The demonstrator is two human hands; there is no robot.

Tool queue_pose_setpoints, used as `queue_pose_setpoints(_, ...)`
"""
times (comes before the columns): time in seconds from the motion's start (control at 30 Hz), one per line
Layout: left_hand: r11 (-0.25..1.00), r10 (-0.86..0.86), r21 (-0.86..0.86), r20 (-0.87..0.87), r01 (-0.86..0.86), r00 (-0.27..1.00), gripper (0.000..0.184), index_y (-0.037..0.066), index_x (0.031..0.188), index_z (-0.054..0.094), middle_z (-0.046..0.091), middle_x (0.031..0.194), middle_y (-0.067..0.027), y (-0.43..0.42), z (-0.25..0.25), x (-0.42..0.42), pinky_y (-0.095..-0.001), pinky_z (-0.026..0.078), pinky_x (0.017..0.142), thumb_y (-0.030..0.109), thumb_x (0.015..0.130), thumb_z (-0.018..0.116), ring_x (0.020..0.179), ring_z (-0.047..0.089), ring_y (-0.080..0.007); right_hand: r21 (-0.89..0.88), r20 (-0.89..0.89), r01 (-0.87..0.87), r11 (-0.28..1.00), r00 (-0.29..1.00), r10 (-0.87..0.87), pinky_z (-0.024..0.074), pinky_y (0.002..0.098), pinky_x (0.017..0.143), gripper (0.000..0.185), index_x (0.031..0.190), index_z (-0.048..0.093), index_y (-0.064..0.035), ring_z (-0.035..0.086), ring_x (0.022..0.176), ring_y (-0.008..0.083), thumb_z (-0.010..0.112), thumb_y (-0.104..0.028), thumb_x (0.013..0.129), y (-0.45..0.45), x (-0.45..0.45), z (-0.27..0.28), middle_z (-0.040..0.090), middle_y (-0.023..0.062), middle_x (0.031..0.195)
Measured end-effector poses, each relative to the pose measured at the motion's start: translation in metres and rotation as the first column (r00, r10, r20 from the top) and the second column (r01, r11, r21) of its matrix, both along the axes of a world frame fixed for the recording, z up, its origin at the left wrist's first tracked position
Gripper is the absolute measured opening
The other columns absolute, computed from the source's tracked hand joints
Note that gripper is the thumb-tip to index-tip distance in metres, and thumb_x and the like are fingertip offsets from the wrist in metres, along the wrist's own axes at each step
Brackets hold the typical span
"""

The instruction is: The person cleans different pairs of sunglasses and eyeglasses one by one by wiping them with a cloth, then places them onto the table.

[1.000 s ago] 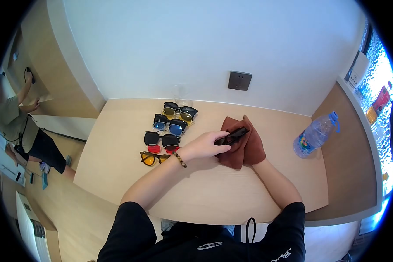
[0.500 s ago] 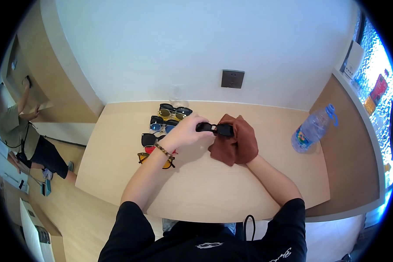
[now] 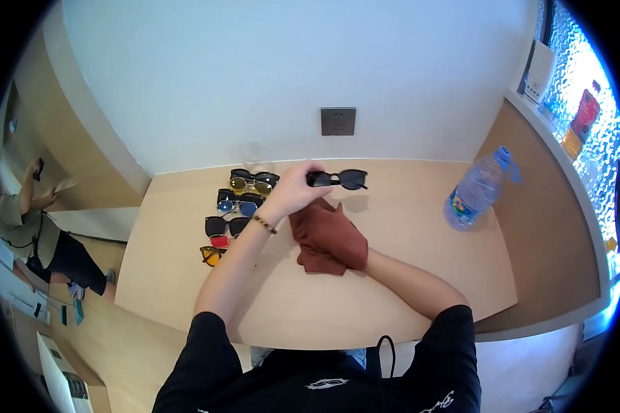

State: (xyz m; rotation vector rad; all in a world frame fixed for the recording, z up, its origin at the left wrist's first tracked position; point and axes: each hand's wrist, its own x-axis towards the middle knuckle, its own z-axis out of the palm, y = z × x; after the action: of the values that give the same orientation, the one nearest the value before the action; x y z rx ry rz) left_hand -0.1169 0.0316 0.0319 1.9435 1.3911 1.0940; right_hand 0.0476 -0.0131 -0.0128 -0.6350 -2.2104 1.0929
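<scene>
My left hand (image 3: 297,193), with a beaded bracelet at the wrist, is closed on a pair of black sunglasses (image 3: 351,179) by one side. They are raised over the table with the dark lenses facing me. A reddish-brown cloth (image 3: 329,237) wraps my right hand, so its fingers are hidden; the hand holds this cloth just below the sunglasses. To the left, several other pairs of glasses lie in a column: dark ones with yellowish lenses (image 3: 251,184), blue-lensed ones (image 3: 240,206), black ones (image 3: 217,226), red ones (image 3: 220,241) and amber ones (image 3: 212,257), partly behind my left arm.
A large clear plastic bottle with a blue cap (image 3: 477,193) stands on the table's right side, near a curved wooden partition (image 3: 548,213). A wall socket (image 3: 338,122) is on the wall behind the table (image 3: 406,241). Another person (image 3: 27,220) stands at the far left.
My left hand has raised the sunglasses out of the cloth toward the wall, showing both lenses. The cloth-covered right hand has moved left and lower. The view has shifted slightly.
</scene>
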Motion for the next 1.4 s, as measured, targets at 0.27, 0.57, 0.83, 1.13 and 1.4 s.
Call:
queue_pose_setpoints(0.27, 0.995, -0.094, -0.024, -0.337, 0.092, 0.937, 0.046, 0.003, 0.111, 0.063, 0.071, 0.103, -0.0199, 0.077, -0.033, 0.081, -0.0436, 0.055, 0.085, 0.031, 0.079, 0.082, 0.097, 0.069, -0.0359, -0.229, 0.069, 0.103, 0.968, 0.994, -0.09, 0.0525, 0.0437, 0.063, 0.006, 0.086, 0.062, 0.0008, 0.065, 0.067, 0.0253, 0.057, 0.002, 0.083, 0.004, 0.002, 0.002, 0.064, 0.0133, 0.081)
queue_pose_setpoints(0.57, 0.999, 0.022, 0.034, -0.412, -0.008, 0.911, 0.048, 0.002, 0.119, 0.064, 0.069, 0.113, -0.0216, 0.095, -0.046, 0.084, -0.0458, 0.054, 0.092, 0.03, 0.083, 0.078, 0.108, 0.066, -0.0391, 0.578, 0.176, 0.065, 0.814, 0.963, -0.202, 0.0525, 0.0444, 0.062, 0.008, 0.086, 0.067, -0.0022, 0.067, 0.07, 0.0334, 0.061, -0.005, 0.084, 0.023, 0.004, -0.03, 0.068, 0.016, 0.081)
queue_pose_setpoints(0.83, 0.992, 0.09, 0.103, -0.254, -0.066, 0.963, 0.044, 0.003, 0.122, 0.066, 0.067, 0.123, -0.0179, 0.042, -0.024, 0.019, -0.0428, 0.052, 0.099, 0.031, 0.09, 0.074, 0.116, 0.064, -0.0366, -0.714, -0.153, -0.005, 0.7, 0.977, -0.148, 0.0434, 0.0278, 0.047, 0.012, 0.097, 0.057, -0.0017, 0.048, 0.048, 0.0111, 0.059, -0.013, 0.094, -0.013, 0.006, 0.052, 0.052, 0.0028, 0.064)
queue_pose_setpoints(1.13, 0.859, 0.365, 0.461, -0.247, -0.223, 0.898, 0.025, 0.003, 0.108, 0.068, 0.066, 0.113, -0.0126, -0.124, -0.047, -0.12, -0.0402, 0.054, 0.087, 0.011, 0.085, 0.074, 0.1, 0.066, -0.0319, -0.791, -0.312, -0.23, 0.567, 0.949, -0.05, 0.0337, 0.0278, 0.044, 0.037, 0.064, 0.033, -0.01, 0.031, 0.047, 0.0078, 0.058, -0.013, 0.092, 0.0, 0.001, 0.03, 0.03, -0.0022, 0.063)
queue_pose_setpoints(1.4, 0.92, 0.252, 0.391, -0.515, -0.037, 0.819, 0.051, 0.003, 0.123, 0.063, 0.061, 0.123, -0.0118, -0.202, -0.039, -0.136, -0.0471, 0.043, 0.103, 0.02, 0.078, 0.08, 0.116, 0.057, -0.0335, -0.705, -0.336, -0.216, 0.675, 0.941, -0.049, 0.0207, 0.0258, 0.044, 0.036, 0.066, 0.03, -0.0077, 0.026, 0.054, 0.0056, 0.049, -0.002, 0.096, -0.005, -0.001, 0.029, 0.03, -0.0008, 0.071)
